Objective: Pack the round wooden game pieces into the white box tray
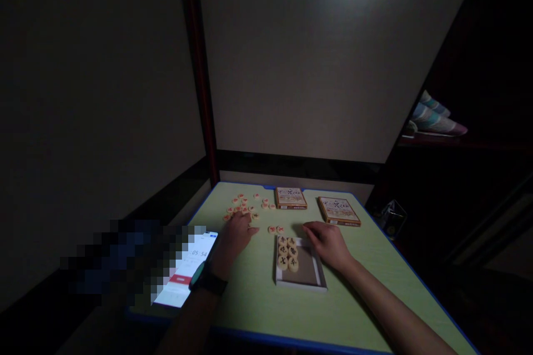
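Note:
My left hand reaches over a loose group of round xiangqi pieces; its fingertips are among them and its thumb stands apart. Most of these pieces bear red characters, a few dark ones. Two red-marked pieces lie between my hands. In front of me sits an open box tray, with several black-marked xiangqi pieces set in two columns along its left side. My right hand rests by the tray's far right corner, fingers curled together. No piece shows in it, though its underside is hidden.
Two printed flat boxes lie at the back of the green, blue-edged table. A lit phone showing a timer stands left of my watch-wearing wrist. Walls rise behind and left; a dark shelf is at right.

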